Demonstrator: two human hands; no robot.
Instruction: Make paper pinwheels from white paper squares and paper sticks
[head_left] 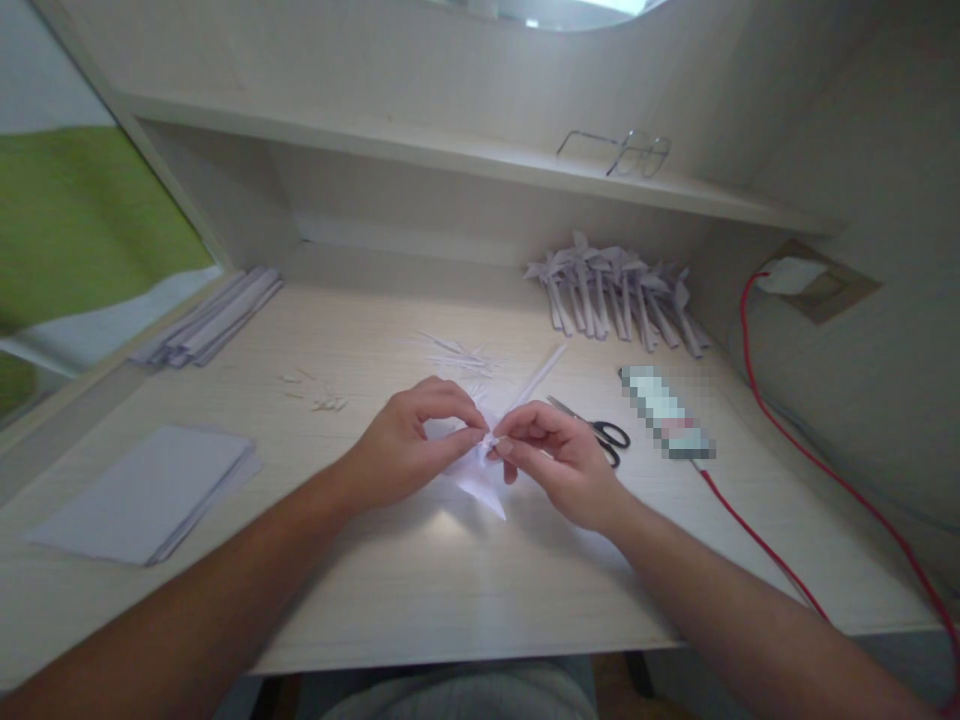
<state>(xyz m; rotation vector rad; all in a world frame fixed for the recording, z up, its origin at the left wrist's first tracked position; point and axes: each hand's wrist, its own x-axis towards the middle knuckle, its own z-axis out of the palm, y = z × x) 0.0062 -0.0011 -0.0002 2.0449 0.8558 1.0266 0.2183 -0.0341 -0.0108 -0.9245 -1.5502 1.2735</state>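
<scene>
Clearly pinching a small white folded paper piece point(480, 470) at frame centre, left hand point(409, 445) and right hand point(559, 455) fingertip to fingertip. Could tear or crease crooked under uneven pull; scissors point(596, 428) just beside, easily knocked.

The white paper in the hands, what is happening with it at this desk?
A person sits at a light wooden desk and pinches a small folded white paper piece between the left hand and the right hand, just above the desk. Scissors lie beside the right hand. A pile of finished folded paper pieces lies at the back right, flat sheets at the left, and paper scraps behind the hands.
</scene>
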